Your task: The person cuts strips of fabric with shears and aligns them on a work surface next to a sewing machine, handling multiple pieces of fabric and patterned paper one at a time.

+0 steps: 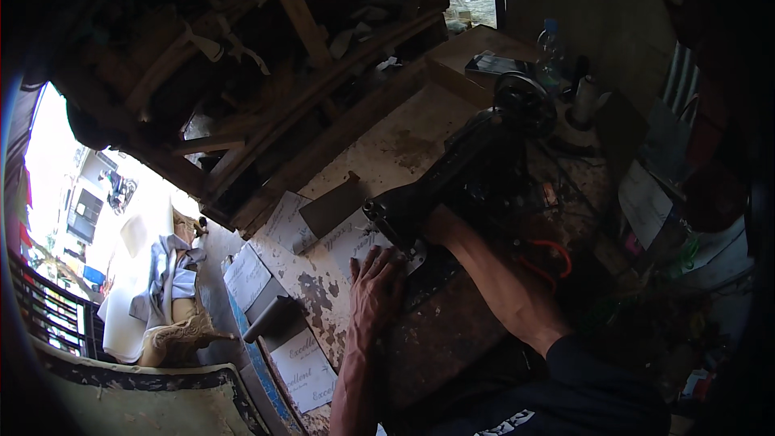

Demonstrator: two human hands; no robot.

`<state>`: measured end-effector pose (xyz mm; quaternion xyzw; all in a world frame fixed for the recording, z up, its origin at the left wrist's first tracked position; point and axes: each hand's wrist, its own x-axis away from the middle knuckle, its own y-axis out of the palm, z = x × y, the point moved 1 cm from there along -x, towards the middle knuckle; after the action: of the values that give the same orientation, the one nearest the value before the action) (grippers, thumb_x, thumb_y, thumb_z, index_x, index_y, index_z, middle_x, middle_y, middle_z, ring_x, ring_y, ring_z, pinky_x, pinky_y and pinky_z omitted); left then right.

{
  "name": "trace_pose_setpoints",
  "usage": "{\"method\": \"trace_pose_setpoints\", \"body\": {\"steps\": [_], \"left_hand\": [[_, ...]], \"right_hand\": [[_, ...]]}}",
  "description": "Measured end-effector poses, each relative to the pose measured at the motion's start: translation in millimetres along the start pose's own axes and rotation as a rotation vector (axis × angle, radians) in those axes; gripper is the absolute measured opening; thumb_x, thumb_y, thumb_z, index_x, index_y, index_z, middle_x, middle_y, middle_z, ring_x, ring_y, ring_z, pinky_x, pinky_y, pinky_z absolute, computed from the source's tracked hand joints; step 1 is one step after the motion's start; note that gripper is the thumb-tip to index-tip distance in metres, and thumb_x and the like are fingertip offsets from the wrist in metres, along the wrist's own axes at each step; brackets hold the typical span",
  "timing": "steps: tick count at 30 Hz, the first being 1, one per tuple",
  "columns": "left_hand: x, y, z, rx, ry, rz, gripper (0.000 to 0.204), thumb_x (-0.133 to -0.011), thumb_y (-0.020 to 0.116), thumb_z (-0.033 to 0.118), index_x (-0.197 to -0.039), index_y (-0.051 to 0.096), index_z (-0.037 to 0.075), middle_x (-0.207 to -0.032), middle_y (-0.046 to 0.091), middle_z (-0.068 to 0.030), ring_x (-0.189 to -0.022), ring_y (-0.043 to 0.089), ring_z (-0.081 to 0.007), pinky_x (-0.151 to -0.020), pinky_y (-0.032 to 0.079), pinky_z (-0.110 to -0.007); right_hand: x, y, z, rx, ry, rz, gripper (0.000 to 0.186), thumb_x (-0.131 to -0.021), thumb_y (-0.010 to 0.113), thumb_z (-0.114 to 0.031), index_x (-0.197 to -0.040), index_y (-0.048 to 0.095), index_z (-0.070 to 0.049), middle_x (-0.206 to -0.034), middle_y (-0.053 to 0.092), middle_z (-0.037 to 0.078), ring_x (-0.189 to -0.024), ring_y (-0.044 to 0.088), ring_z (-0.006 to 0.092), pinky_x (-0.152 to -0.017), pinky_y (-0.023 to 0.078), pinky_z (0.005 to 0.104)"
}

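A black sewing machine (452, 157) stands aslant on the worn table, its handwheel (525, 105) at the far right. My left hand (375, 282) lies palm down beside the needle end, fingers stretched forward at the edge of a printed white sheet (347, 246). From the right, my right hand (440, 226) reaches in under the machine's arm; its fingers are hidden there, so whether they hold anything does not show. A dark grey strip (333, 206) lies across printed white pieces (286, 222) just beyond the left hand.
Nearer left are more printed sheets (303, 371) and a rolled dark piece (272, 319). Orange-red handles (557, 254) lie right of my right forearm. At the back stand a bottle (550, 52), a dark flat object (496, 63) and a thread cone (585, 97). A wooden rack (323, 97) borders the table.
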<state>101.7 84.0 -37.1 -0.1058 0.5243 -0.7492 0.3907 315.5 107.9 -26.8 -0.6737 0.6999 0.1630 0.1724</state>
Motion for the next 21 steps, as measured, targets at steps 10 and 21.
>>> {"method": "trace_pose_setpoints", "body": {"steps": [10,21], "left_hand": [[-18.6,0.9,-18.4,0.028,0.016,-0.021,0.030,-0.101,0.062,0.022,-0.127,0.071,0.013,-0.145,0.061,-0.0070,-0.146,0.046,-0.0354,-0.122,0.024,-0.066],[13.8,-35.2,-72.7,-0.009,-0.164,0.023,0.031,-0.105,0.055,0.022,-0.131,0.069,0.014,-0.149,0.061,-0.0055,-0.149,0.044,-0.0288,-0.124,0.022,-0.062]], "right_hand": [[9.1,-8.0,53.4,0.398,-0.117,0.152,0.054,-0.105,0.060,-0.016,-0.156,0.047,-0.008,-0.130,0.068,0.006,-0.105,0.069,0.0157,-0.091,0.057,0.0338],[144.7,-43.1,-111.7,1.312,0.427,0.167,0.048,-0.090,0.074,-0.018,-0.135,0.064,-0.007,-0.130,0.063,0.016,-0.120,0.060,0.0378,-0.099,0.049,0.0454]]}}
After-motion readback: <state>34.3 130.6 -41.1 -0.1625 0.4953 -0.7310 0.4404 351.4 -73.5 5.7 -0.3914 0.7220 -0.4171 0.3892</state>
